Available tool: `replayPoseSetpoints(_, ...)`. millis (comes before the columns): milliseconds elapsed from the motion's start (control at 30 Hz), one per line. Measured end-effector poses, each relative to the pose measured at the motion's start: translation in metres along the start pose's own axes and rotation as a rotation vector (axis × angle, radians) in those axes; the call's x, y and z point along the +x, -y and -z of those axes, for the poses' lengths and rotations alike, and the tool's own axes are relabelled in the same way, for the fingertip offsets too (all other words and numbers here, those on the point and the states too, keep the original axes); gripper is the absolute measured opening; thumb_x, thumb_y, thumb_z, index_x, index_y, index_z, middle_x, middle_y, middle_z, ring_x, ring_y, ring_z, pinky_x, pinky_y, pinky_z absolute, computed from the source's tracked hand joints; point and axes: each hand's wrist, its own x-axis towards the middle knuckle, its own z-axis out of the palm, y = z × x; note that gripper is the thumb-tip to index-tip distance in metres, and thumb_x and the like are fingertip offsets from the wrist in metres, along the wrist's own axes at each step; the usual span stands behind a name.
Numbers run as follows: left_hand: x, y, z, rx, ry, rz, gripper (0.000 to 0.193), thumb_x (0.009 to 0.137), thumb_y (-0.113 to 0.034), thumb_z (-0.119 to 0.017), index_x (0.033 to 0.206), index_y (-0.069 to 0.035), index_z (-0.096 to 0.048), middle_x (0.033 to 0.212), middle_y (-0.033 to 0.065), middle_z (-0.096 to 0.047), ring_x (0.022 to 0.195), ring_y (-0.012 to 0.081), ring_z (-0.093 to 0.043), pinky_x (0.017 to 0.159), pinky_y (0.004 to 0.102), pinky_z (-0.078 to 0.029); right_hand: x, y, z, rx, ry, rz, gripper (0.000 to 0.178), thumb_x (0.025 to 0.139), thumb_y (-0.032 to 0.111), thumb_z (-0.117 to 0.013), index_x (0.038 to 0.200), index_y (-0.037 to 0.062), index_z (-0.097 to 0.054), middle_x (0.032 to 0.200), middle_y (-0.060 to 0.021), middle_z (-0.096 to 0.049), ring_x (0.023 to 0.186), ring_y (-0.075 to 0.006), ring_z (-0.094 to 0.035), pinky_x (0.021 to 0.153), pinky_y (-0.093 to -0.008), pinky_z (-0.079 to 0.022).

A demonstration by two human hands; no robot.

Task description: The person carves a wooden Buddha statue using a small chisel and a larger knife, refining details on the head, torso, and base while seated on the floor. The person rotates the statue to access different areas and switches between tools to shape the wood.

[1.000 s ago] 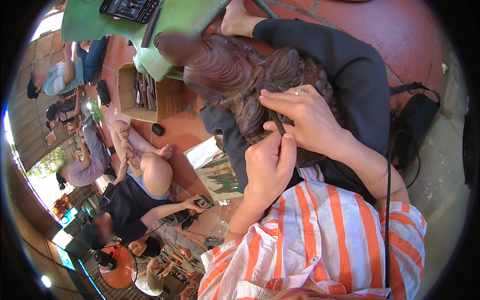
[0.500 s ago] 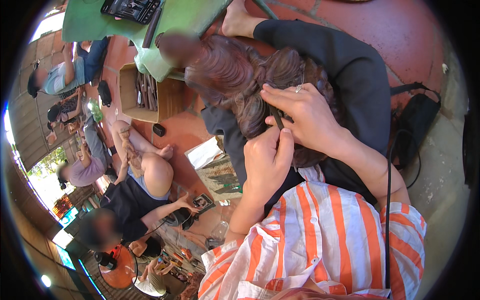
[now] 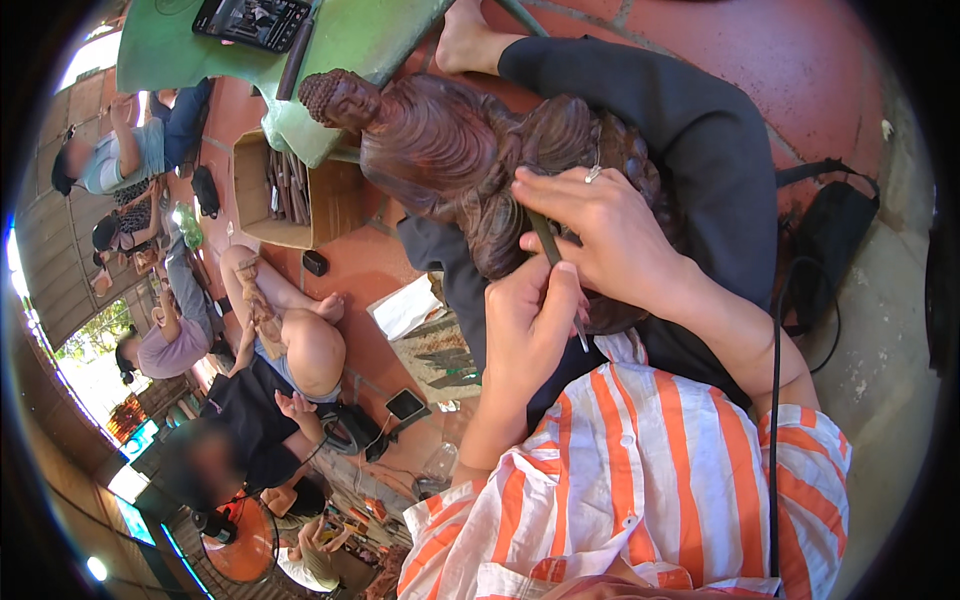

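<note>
A dark brown carved wooden Buddha statue [image 3: 430, 130] lies tilted across my lap, its head toward the upper left. My left hand [image 3: 525, 315] is closed round a slim carving tool [image 3: 543, 232] with a dark shaft and a thin pale metal tip. That tip points down toward my shirt, away from the carving. My right hand [image 3: 615, 235], with a ring on one finger, lies over the statue's lower part. Its thumb and fingers close about the tool's upper shaft, and its fingertips touch the carved folds.
A green table [image 3: 370, 30] at the top holds a phone [image 3: 255, 22] and a dark stick. Left of me stand a cardboard box [image 3: 335, 200] of brown sticks and a seated co-worker [image 3: 250, 400] with a small wooden figure. A black bag [image 3: 835, 245] lies at right.
The carving tool has swung in my hands, so its metal tip now shows below my left hand. The co-worker's hand has drawn back from a phone on the floor.
</note>
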Motion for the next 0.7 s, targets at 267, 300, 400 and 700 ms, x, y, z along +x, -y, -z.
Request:
replayPoseSetpoints(267,-0.004,-0.001,0.001,0.078,-0.012,-0.022,0.029,0.096,-0.015,-0.052,0.074,0.003,-0.060,0.063,0.0053,-0.061,0.054,0.0077,-0.056,0.049,0.0219,-0.041,-0.004,0.003,0.002,-0.016,0.016,0.054,0.045,0.075,0.020,-0.075,0.115,0.0009,-0.066,0.122,-0.0129,-0.065,0.104,-0.0271,-0.063,0.086,-0.0382,-0.045)
replayPoseSetpoints(300,-0.002,-0.001,0.001,0.106,-0.013,-0.035,0.029,0.096,-0.014,-0.052,0.074,0.003,-0.060,0.062,0.0055,-0.061,0.054,0.0080,-0.056,0.048,0.0223,-0.041,-0.004,0.001,-0.001,-0.023,-0.028,0.047,0.043,0.076,0.020,-0.073,0.114,0.0009,-0.066,0.121,-0.0131,-0.065,0.104,-0.0273,-0.063,0.087,-0.0384,-0.045)
replayPoseSetpoints(400,0.001,0.004,0.011,0.399,-0.041,-0.090,0.025,0.090,-0.012,-0.057,0.069,0.003,-0.056,0.057,0.0165,-0.056,0.047,0.0277,-0.057,0.048,0.0365,-0.043,-0.003,0.001,-0.002,-0.042,-0.061,0.036,0.044,0.074,0.018,-0.072,0.114,0.0011,-0.066,0.120,-0.0130,-0.066,0.104,-0.0271,-0.063,0.087,-0.0384,-0.045)
replayPoseSetpoints(700,0.003,0.002,0.014,0.588,-0.041,-0.228,0.028,0.087,-0.013,-0.058,0.064,0.002,-0.052,0.061,0.0216,-0.056,0.054,0.0395,-0.057,0.050,0.0443,-0.043,-0.002,0.001,0.000,-0.098,0.019,0.068,0.050,0.067,0.014,-0.075,0.115,0.0018,-0.067,0.121,-0.0118,-0.066,0.106,-0.0241,-0.063,0.087,-0.0366,-0.044)
